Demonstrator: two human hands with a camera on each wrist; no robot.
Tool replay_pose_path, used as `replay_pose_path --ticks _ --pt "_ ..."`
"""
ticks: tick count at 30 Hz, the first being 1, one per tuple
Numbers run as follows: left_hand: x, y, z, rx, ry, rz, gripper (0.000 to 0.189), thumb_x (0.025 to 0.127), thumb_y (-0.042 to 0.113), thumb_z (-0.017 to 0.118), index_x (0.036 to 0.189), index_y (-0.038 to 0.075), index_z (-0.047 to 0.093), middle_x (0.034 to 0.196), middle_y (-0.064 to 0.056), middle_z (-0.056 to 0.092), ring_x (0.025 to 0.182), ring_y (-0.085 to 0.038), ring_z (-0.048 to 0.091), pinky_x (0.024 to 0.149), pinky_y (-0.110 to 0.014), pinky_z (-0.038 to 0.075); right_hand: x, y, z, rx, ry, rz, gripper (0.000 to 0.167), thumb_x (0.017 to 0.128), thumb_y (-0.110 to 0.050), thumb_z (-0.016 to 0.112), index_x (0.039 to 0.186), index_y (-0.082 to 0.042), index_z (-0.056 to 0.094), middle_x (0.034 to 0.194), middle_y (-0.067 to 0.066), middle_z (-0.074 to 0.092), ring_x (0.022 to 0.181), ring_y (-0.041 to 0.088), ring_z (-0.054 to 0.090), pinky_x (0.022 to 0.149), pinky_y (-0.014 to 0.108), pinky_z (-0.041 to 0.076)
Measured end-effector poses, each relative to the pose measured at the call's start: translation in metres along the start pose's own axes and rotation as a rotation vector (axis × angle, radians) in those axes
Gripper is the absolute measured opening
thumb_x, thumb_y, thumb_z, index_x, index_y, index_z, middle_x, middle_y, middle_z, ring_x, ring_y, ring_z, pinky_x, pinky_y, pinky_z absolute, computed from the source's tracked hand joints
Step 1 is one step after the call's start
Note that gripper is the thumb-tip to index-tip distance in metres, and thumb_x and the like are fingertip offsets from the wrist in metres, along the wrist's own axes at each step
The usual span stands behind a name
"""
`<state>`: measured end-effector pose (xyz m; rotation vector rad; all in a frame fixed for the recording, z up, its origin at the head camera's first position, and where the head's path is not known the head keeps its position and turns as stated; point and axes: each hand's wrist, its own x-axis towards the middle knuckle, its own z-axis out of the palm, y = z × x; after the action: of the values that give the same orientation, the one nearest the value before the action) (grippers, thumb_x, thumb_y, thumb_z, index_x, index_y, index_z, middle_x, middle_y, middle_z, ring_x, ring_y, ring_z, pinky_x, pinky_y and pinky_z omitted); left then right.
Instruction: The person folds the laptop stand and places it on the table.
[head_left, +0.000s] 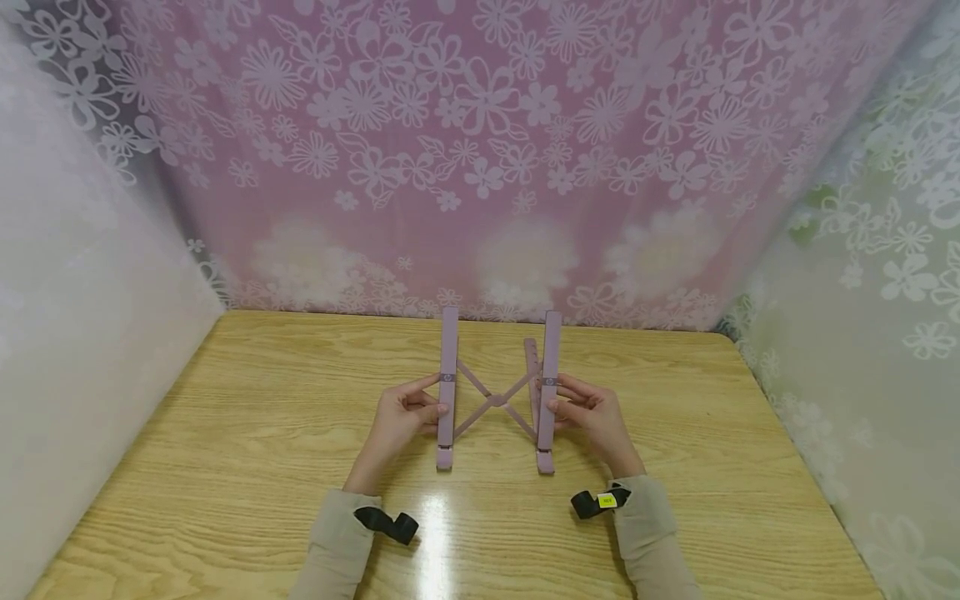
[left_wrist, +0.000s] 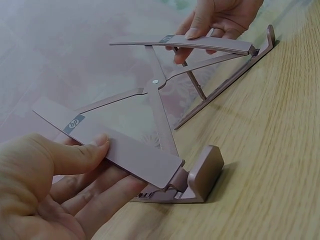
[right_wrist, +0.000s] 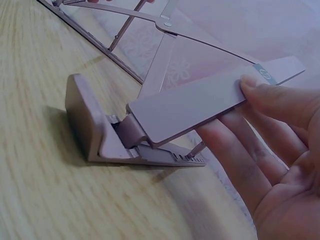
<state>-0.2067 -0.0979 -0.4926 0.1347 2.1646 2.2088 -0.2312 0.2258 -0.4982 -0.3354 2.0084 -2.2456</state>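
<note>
Folding stand (head_left: 497, 401) on table (head_left: 225, 450), floral cloth (head_left: 480, 167) behind

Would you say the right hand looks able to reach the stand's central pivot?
Probably yes: nothing covers the pivot from above, but the right hand holds the right bar and would likely have to let go first.

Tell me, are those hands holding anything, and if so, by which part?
Yes, a pinkish folding stand: the left hand pinches its left bar at the outer edge; the right hand pinches its right bar likewise.
</note>
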Motion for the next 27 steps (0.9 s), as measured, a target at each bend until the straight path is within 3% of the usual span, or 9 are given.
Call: replay_pose_path --ticks 5,13,27 --pt "-0.0001 -0.0013 -0.0005 0.003 -0.015 0.071 0.052 0.084 -0.007 0.073 0.134 -0.002 0.060 0.083 -0.014 0.070 0.068 -0.016 0.069 0.062 -0.041 0.060 -0.0006 0.0008 -0.0010 -0.009 -0.002 -0.009 0.057 0.089 0.005 0.069 0.140 0.013 0.045 0.097 0.000 0.074 0.078 0.014 0.072 0.064 0.037 0.060" --pt "0.0010 0.0029 0.0020 0.032 0.012 -0.026 0.053 0.084 -0.010 0.071 0.135 -0.002 0.058 0.089 -0.021 0.069 0.071 -0.021 0.068 0.067 -0.046 0.059 -0.0001 0.0030 -0.0017 -0.009 -0.001 -0.011 0.055 0.089 0.005 0.069 0.138 0.014 0.046 0.095 0.000 0.075 0.077 0.015 0.072 0.064 0.036 0.060" --pt "0.0009 0.0032 0.0038 0.052 0.044 -0.014 0.047 0.083 -0.009 0.073 0.129 -0.002 0.062 0.085 -0.018 0.070 0.068 -0.015 0.064 0.066 -0.047 0.059 -0.0007 0.0012 0.0023 -0.070 0.001 -0.011 0.048 0.090 0.005 0.067 0.135 0.011 0.050 0.091 -0.002 0.074 0.074 0.011 0.070 0.065 0.031 0.059"
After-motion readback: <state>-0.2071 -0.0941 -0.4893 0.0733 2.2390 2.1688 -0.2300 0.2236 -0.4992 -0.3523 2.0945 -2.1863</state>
